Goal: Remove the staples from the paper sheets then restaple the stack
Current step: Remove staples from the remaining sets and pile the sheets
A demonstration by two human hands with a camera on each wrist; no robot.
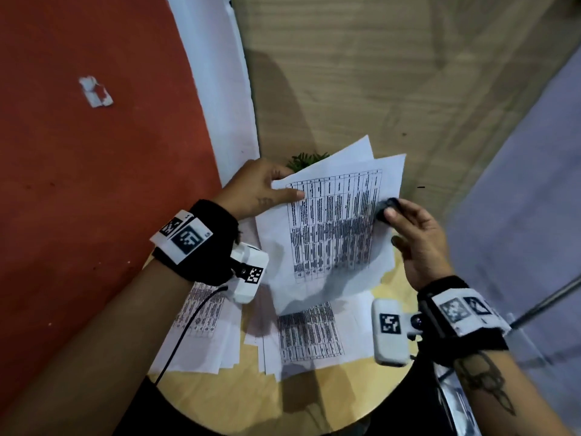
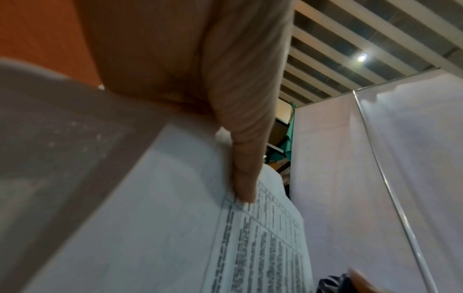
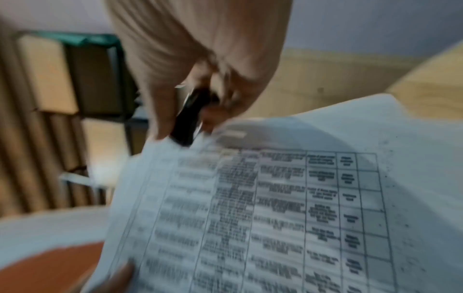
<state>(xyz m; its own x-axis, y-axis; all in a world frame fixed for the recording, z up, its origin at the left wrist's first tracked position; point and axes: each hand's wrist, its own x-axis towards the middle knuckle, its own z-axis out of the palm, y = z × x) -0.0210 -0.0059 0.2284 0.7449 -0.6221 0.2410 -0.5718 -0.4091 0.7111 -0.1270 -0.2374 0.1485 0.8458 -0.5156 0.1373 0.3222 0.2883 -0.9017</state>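
Note:
A few white sheets printed with a table [image 1: 333,221] are held up above a round wooden table [image 1: 314,401]. My left hand [image 1: 261,190] pinches their far left corner, thumb on top of the page [image 2: 244,186]. My right hand [image 1: 408,225] pinches a small black tool, which looks like a staple remover [image 1: 386,208], at the sheets' right edge. In the right wrist view the black tool [image 3: 186,121] sits between thumb and finger against the corner of the sheets [image 3: 275,208]. No staple can be made out.
Two more piles of printed sheets lie on the table, one at the left [image 1: 198,328] and one in the middle [image 1: 309,335]. A small green plant [image 1: 303,160] stands behind the held sheets. A red wall [image 1: 94,184] is at the left, white partitions [image 1: 518,215] at the right.

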